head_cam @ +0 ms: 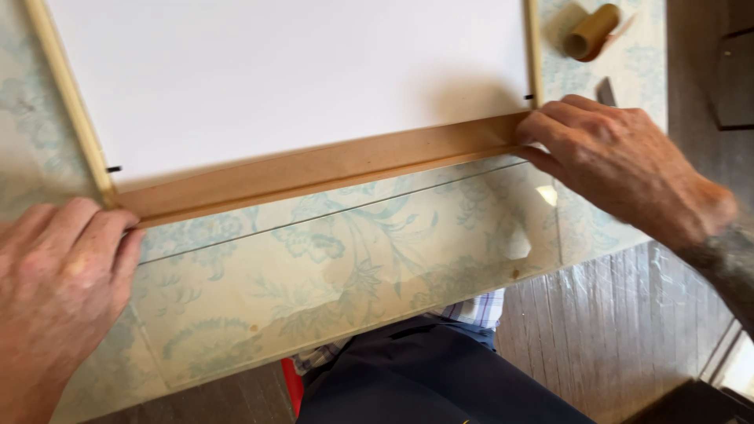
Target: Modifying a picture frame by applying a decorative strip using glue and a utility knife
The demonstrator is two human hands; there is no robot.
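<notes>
A white board [290, 74] in a pale wooden frame [71, 98] lies flat on the table. A strip of brown paper tape [322, 166] runs along the frame's near edge. My left hand [59, 283] rests with its fingers pressed on the left end of the strip, at the frame's corner. My right hand [616, 161] presses its fingertips on the right end of the strip, by the other corner. Small black tabs [115, 168] stick out at the frame's inner edge.
The table carries a pale floral-patterned cover [353, 259] under a clear sheet. A roll of brown tape [591, 31] lies at the far right, with a dark tool [605, 92] beside it. Dark wooden floor [620, 330] shows on the right, my lap below.
</notes>
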